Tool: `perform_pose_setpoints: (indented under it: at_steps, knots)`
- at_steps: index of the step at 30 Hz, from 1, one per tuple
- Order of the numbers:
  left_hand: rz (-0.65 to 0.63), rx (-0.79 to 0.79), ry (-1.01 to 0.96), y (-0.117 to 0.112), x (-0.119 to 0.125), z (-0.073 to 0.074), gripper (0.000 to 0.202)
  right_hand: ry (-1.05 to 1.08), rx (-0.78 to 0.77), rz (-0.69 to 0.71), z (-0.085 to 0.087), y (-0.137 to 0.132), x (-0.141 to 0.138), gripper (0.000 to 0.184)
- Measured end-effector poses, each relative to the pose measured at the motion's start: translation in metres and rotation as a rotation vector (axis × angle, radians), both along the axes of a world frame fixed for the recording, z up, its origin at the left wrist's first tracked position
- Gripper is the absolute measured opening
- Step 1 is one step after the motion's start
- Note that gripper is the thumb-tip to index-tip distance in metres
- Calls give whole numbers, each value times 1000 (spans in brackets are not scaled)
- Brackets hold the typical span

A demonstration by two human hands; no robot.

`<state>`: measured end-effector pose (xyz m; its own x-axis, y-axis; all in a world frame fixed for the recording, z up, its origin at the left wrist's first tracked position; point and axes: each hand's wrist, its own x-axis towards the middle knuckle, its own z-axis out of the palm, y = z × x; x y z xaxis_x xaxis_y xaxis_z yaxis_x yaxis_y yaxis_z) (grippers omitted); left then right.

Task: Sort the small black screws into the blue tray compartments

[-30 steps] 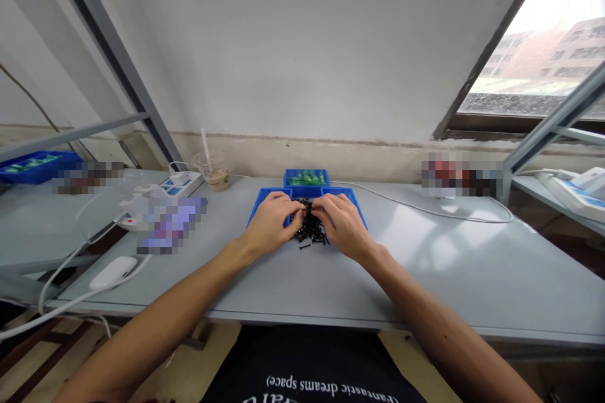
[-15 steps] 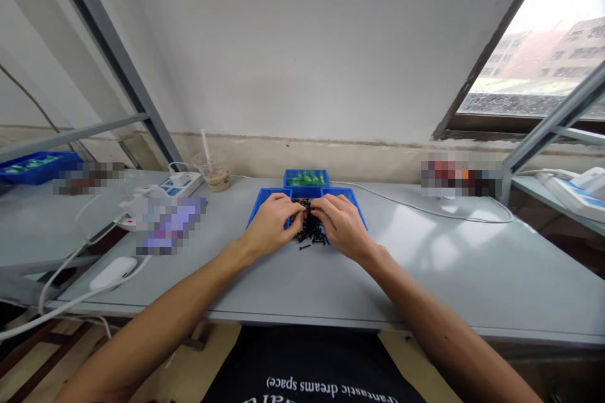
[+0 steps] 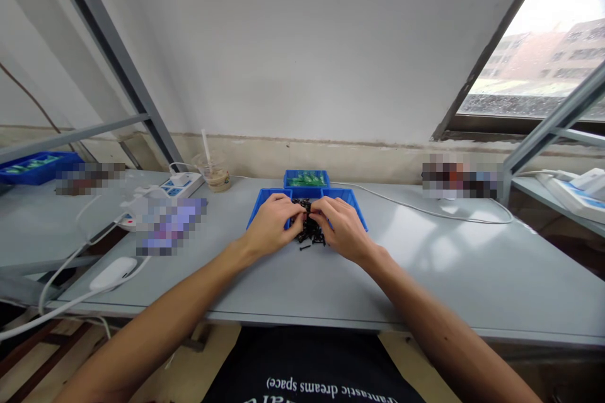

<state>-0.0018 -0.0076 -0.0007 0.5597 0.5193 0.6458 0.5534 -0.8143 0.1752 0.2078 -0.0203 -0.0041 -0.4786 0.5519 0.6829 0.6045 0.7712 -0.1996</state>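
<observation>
A pile of small black screws (image 3: 310, 232) lies on the grey table between my two hands. My left hand (image 3: 271, 227) reaches over the left blue bin (image 3: 256, 208), its thumb and forefinger pinched at the pile's left side. From the other side my right hand (image 3: 344, 228) pinches above the pile, in front of the right blue bin (image 3: 359, 209). The fingertips of both hands nearly meet; whatever is between them is too small and hidden to make out. One loose screw (image 3: 305, 247) lies nearer to me.
Behind the pile, a blue bin (image 3: 307, 191) holds green pieces. To the left are a plastic cup with a straw (image 3: 218, 180), a power strip (image 3: 182, 184), a blurred phone-like object (image 3: 172, 227) and a white charger (image 3: 113, 272). A white cable (image 3: 416, 206) runs along the right.
My right hand's fingertips have shifted very slightly over the pile. My left hand stays in nearly the same place.
</observation>
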Motion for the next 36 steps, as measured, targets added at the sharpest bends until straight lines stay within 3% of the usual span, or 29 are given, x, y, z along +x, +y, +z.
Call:
perform_pose_setpoints:
  at_steps: [6, 10, 13, 17, 22, 26, 29, 31, 36]
  knots:
    - [-15, 0, 26, 0, 0, 0, 21, -18, -6, -25, -1, 3, 0, 21]
    - [3, 15, 11, 0, 0, 0, 21, 14, -31, -16, -1, 0, 1, 16]
    - [14, 19, -1, 1, 0, 0, 21, 35, -34, 4, -2, -1, 1, 31]
    - [2, 5, 11, 0, 0, 0, 22, 5, -19, -5, -4, 1, 0, 9]
    - [-9, 8, 10, 0, 0, -1, 22, -3, -18, -11, -3, 3, 1, 21]
    - [-6, 5, 11, 0, 1, -1, 23, 23, -37, 2, -2, 0, 1, 15]
    - [-9, 5, 9, 0, 1, 0, 23, 29, -34, 17, -3, 0, 1, 20]
    - [-16, 0, 13, -1, 0, 0, 22, 13, -19, 19, -4, 2, 1, 13]
    - [-27, -3, 18, -1, 0, 0, 20, 15, -5, 3, -6, 4, 1, 18]
